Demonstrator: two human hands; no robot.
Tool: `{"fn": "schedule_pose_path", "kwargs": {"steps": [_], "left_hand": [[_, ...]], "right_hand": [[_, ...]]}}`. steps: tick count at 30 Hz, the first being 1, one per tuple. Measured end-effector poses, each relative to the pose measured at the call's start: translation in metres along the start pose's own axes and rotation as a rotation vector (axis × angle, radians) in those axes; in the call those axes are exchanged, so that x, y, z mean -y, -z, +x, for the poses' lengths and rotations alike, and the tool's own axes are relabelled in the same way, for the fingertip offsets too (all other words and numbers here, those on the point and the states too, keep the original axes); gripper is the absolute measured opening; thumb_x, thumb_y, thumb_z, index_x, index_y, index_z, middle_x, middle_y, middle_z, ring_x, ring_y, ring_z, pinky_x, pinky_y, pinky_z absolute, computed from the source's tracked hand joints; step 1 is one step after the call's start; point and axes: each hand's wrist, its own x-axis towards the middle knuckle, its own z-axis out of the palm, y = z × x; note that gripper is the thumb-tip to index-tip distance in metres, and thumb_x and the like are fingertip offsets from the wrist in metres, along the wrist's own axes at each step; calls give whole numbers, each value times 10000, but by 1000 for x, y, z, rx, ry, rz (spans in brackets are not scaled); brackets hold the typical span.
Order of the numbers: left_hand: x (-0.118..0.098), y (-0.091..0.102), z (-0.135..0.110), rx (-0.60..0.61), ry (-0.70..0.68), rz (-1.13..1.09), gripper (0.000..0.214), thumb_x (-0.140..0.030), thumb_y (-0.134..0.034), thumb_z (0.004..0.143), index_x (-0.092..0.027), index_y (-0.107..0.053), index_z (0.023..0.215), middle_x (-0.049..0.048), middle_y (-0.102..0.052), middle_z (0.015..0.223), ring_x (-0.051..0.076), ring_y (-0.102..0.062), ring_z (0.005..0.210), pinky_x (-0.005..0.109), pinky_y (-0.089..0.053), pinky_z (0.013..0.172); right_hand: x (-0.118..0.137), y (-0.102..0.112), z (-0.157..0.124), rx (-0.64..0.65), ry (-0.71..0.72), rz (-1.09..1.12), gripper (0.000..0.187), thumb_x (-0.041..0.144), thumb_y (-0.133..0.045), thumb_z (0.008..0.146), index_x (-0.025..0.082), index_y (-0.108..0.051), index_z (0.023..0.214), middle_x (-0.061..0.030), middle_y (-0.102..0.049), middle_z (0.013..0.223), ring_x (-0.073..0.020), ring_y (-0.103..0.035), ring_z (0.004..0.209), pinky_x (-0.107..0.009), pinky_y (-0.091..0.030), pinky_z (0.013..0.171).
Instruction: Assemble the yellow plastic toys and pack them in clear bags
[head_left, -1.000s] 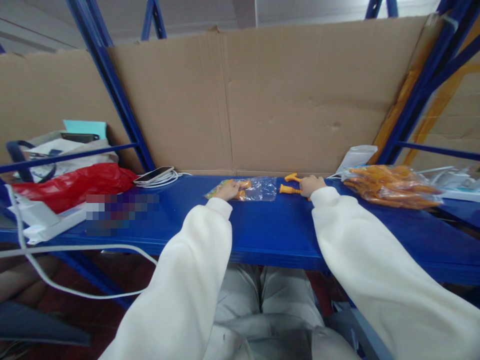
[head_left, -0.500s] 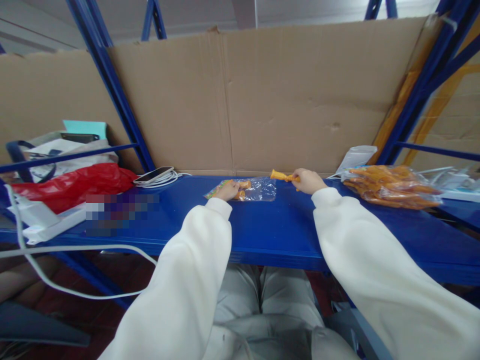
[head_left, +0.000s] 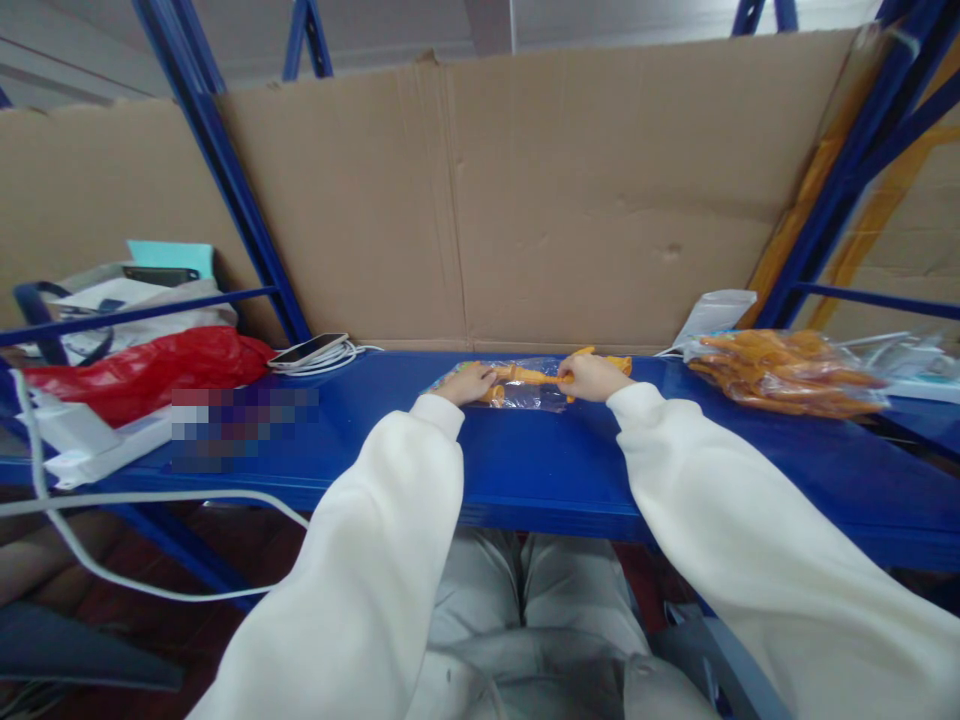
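My left hand (head_left: 471, 384) is closed on the left end of a clear plastic bag (head_left: 529, 398), which lies on the blue tabletop and has a coloured print partly under the fingers. Inside or over the bag stretches a long orange plastic piece (head_left: 521, 376); which of the two, I cannot tell. At the bag's right end, my right hand (head_left: 592, 378) has its fingers pinched on an orange plastic piece (head_left: 619, 363), whose end shows past the knuckles. The fingers hide much of its shape.
A big clear bag of orange plastic pieces (head_left: 784, 372) lies at the right of the blue table (head_left: 540, 465). At left are a phone (head_left: 311, 350) on a coiled white cable, a red plastic bag (head_left: 161, 370) and a white box (head_left: 112, 450). Cardboard (head_left: 600, 200) walls off the back.
My right hand has moved left with the orange piece, from beside the bag to its right end. My left hand and the bag have shifted slightly right.
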Motion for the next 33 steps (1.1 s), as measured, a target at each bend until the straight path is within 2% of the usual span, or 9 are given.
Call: {"fn": "schedule_pose_path", "kwargs": {"steps": [4,9,11,16,19,23,27,33], "left_hand": [[-22,3,-7,66,56,11,529,-413,-269,1039,-299,-604,1433,51,-518,1578,332,-432,1478,550,-361,1178],[-30,3,-10,51,66,7,546,-394,-207,1056,-306,-606,1418,86,-575,1516,353,-434,1467,655,-336,1156],[-28,1,-8,42,74,10,554,-400,-196,1063,-281,-600,1423,103,-579,1498,343,-458,1447,629,-339,1164],[-17,-5,3,-20,67,-3,553,-433,-247,1069,-174,-634,1369,139,-621,1421,279,-572,1335,432,-405,1148],[-11,-9,9,-27,33,-25,562,-403,-225,1072,-145,-658,1321,147,-667,1361,244,-625,1266,362,-445,1102],[-10,-9,9,-24,-2,-77,553,-381,-217,1071,-153,-674,1281,122,-682,1376,230,-610,1302,337,-447,1100],[-13,-6,5,-23,-20,-120,526,-365,-234,1067,-170,-653,1319,86,-651,1437,214,-573,1359,325,-421,1133],[-16,-4,2,-41,5,-110,506,-315,-258,1059,-167,-650,1343,81,-653,1435,216,-585,1349,322,-430,1134]], "right_hand": [[6,6,-4,-21,-118,-75,284,264,-587,915,175,-770,1114,-133,-780,1144,-286,-715,1114,-312,-519,897],[9,8,-6,-45,-147,-90,311,274,-582,907,158,-771,1126,-157,-777,1143,-302,-717,1118,-327,-527,892],[9,7,-6,-48,-138,-87,314,287,-582,909,157,-773,1122,-159,-780,1130,-302,-718,1113,-329,-527,893],[11,9,-7,-67,-140,-76,313,299,-593,897,175,-778,1116,-142,-790,1088,-295,-724,1090,-325,-527,893],[12,11,-8,-71,-147,-62,310,290,-591,894,180,-781,1112,-140,-790,1098,-298,-724,1096,-326,-525,904],[8,10,-6,-71,-163,-9,309,299,-607,888,184,-784,1112,-132,-787,1126,-301,-720,1110,-330,-525,918],[4,7,-4,-104,-164,40,305,305,-607,889,189,-791,1102,-125,-789,1125,-295,-721,1107,-327,-525,922],[3,3,-4,-141,-144,49,306,299,-596,894,209,-791,1113,-104,-790,1139,-285,-721,1106,-315,-522,921]]}}
